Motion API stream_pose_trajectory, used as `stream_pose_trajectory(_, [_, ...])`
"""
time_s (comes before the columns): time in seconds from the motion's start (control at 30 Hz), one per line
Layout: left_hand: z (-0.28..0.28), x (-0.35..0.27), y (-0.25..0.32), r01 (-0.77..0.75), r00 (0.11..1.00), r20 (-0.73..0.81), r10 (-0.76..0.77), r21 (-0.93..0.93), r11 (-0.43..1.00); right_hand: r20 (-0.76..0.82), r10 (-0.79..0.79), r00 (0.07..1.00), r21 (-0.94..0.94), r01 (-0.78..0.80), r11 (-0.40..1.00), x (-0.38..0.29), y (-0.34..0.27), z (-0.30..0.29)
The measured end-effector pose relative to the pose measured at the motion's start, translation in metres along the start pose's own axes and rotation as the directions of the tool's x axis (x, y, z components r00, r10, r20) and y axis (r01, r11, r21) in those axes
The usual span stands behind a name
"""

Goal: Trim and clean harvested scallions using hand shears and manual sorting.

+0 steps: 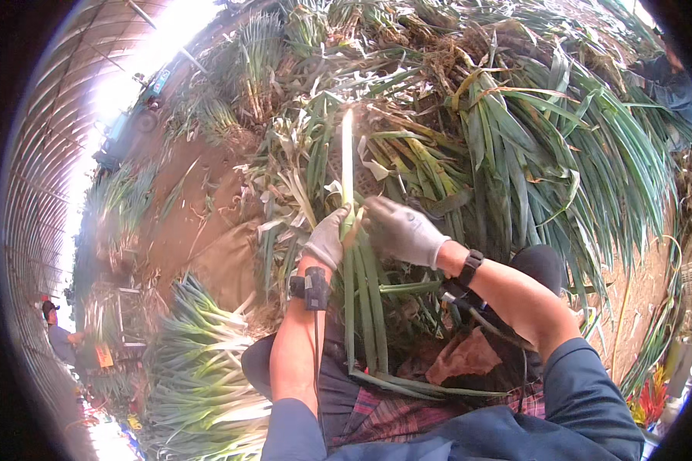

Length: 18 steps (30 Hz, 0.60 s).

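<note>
A long green onion (348, 155) stands out in front of me, its white shank pointing away and its long green leaves hanging down over my lap. My left hand (327, 235), in a light work glove, is closed around it where the white turns green. Close to its right side is my right hand (401, 227), gloved too and slightly blurred, with the fingertips by the leaf bases; whether they pinch a leaf is unclear. Stripped leaves and husks (300, 190) lie beyond and around both hands.
A large pile of untrimmed green onions (519, 150) rises at the right. Cleaned green onions (213, 369) lie stacked at lower left. Bare soil (190, 184) shows at left. One person (60, 334) is at the far left, another (672, 86) at upper right. A blue vehicle (121, 127) stands at upper left.
</note>
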<state>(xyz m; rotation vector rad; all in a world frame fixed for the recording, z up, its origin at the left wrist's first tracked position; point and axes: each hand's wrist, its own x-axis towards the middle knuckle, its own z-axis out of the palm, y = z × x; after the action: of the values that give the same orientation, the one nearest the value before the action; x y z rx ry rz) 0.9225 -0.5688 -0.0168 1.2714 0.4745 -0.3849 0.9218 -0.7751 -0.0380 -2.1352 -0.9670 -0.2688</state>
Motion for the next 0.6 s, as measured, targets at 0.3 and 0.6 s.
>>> stream_pose_trajectory(0.3, [-0.02, 0.023, 0.007, 0.011, 0.999, -0.032, -0.011, -0.006, 1.0, 0.433, -0.028, 0.901, 0.176, -0.054, 0.983, -0.034, -0.044, -0.011])
stream_pose_trajectory(0.6, [-0.192, 0.094, 0.012, -0.022, 0.85, -0.429, 0.305, 0.55, 0.835, 0.635, -0.121, 0.763, 0.346, -0.14, 0.928, -0.111, -0.073, -0.028])
